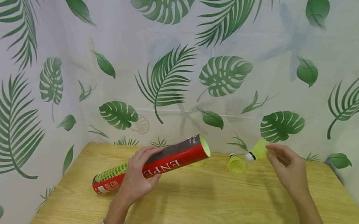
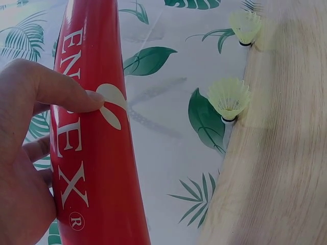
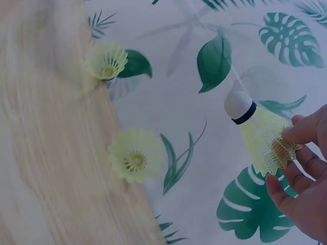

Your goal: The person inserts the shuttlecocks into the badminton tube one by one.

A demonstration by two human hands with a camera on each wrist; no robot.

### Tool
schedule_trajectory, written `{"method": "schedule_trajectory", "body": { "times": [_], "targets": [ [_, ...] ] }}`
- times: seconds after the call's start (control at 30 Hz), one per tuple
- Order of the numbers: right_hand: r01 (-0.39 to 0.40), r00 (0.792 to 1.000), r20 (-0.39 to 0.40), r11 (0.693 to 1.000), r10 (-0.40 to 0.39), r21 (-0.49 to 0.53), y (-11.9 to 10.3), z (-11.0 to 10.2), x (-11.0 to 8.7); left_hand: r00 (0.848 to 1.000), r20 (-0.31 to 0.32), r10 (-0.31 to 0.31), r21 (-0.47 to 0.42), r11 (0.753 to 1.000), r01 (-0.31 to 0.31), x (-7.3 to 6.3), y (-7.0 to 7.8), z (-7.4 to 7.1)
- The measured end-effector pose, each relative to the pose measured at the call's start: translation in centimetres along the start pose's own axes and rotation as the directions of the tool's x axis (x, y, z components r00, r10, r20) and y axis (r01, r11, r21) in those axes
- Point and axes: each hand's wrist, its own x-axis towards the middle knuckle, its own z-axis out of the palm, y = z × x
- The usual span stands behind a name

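My left hand [image 1: 141, 175] grips a red and dark grey shuttlecock tube [image 1: 174, 162] around its middle. The tube slants up to the right, its open rim facing right and showing a pale yellow-green inside. Whether its lower end touches the table I cannot tell. In the left wrist view the thumb and fingers wrap the red tube [image 2: 99, 153]. My right hand [image 1: 288, 171] pinches a yellow shuttlecock [image 1: 258, 150] by its skirt, right of the tube's mouth. The white cork with a black band points left, as the right wrist view of this shuttlecock [image 3: 263, 138] confirms.
Near the back edge of the wooden table [image 1: 221, 211] another yellow shuttlecock [image 1: 236, 164] stands cork up. A further shuttlecock [image 1: 197, 163] shows only partly behind the tube. A leaf-printed white cloth [image 1: 181, 35] hangs behind and to the sides.
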Motion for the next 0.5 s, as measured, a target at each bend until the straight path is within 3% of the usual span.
{"method": "schedule_trajectory", "body": {
  "times": [0.27, 0.5],
  "targets": [
    [-0.027, 0.997, -0.07, 0.994, 0.034, 0.102, -3.1, 0.1, -0.5, 1.0, 0.002, 0.013, -0.005, 1.0, -0.013, 0.1, 0.0, 0.1],
    [0.005, 0.991, -0.13, 0.981, 0.02, 0.192, -5.2, 0.5, -0.7, 1.0, 0.007, -0.001, -0.008, 1.0, 0.001, 0.0, 0.0, 0.3]
  ]
}}
